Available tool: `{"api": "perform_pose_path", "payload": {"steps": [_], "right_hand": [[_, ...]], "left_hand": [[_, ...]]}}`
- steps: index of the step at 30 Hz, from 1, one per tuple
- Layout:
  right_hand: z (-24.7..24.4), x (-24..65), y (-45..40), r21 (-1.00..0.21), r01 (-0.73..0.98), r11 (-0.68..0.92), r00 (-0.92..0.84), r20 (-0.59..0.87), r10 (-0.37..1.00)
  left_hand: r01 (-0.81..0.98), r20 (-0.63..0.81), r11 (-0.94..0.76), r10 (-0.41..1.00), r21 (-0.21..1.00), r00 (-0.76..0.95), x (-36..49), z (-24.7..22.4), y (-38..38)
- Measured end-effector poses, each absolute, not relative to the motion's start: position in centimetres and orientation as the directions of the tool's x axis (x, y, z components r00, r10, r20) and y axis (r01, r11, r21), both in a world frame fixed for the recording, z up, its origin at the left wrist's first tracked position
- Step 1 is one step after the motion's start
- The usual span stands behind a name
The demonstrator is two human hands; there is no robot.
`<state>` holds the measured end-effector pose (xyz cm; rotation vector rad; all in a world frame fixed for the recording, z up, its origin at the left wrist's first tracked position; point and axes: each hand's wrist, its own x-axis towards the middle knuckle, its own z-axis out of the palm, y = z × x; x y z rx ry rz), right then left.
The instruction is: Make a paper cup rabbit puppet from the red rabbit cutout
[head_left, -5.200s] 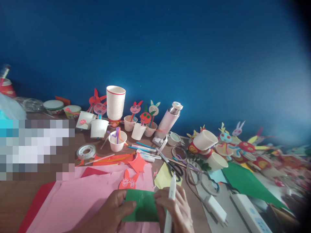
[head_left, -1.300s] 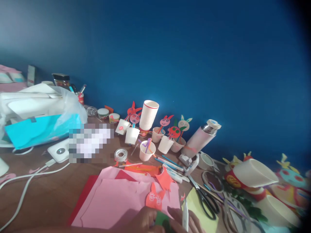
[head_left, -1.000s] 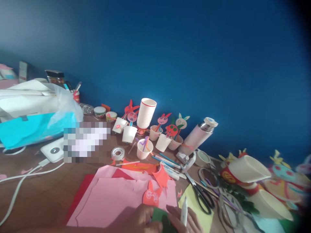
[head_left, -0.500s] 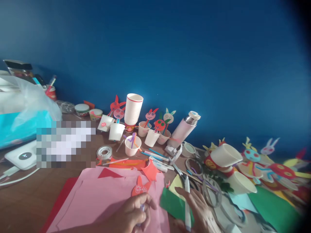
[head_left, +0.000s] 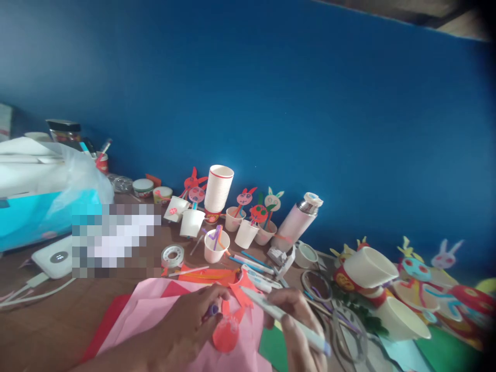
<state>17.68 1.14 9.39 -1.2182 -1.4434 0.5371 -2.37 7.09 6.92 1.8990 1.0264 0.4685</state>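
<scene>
An orange-red paper face with ears [head_left: 226, 333] lies on pink paper [head_left: 155, 315], and drawn lines show on it. My left hand [head_left: 194, 320] is closed round a small purple item, which looks like a marker cap, beside the face's left edge. In my right hand [head_left: 296, 320] is a white marker [head_left: 279, 315], its tip pointing up and left, over the pink paper's right side. Another orange-red paper piece [head_left: 241, 294] lies just behind the face. Green paper [head_left: 273, 346] sits partly under my right hand.
Paper cups with animal faces [head_left: 191, 223], a cup stack [head_left: 219, 191] and a flask [head_left: 296, 225] stand along the blue wall. A tape roll [head_left: 172, 256] lies left of a straw cup [head_left: 216, 247]. More cups [head_left: 370, 267] and cables [head_left: 351, 330] are at the right.
The view has shifted, so the table's things sit lower. My right hand has raised and tilted the marker and come nearer the paper face. My left hand now sits left of the face, which shows more fully.
</scene>
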Motion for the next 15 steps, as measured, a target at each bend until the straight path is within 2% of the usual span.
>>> {"api": "perform_pose_path", "payload": {"steps": [3,6,10,15], "right_hand": [[8.3,15.5,1.8,-0.95,0.066,0.306,0.113,0.312,0.943],[6.5,14.4,2.2,-0.967,-0.123,0.225,0.039,0.222,0.974],[4.6,14.5,2.4,-0.958,-0.203,0.201,0.019,0.201,0.979],[4.1,14.4,2.4,-0.942,-0.241,0.235,0.06,0.227,0.972]], "left_hand": [[0.553,-0.017,-0.303,0.867,0.776,0.498,-3.1,6.2,7.4],[0.549,0.069,-0.376,0.864,0.746,0.498,-3.7,5.7,7.4],[0.509,0.109,-0.339,0.897,0.791,0.428,-4.1,5.7,7.1],[0.518,0.001,-0.214,0.925,0.828,0.381,-4.3,6.8,7.0]]}}
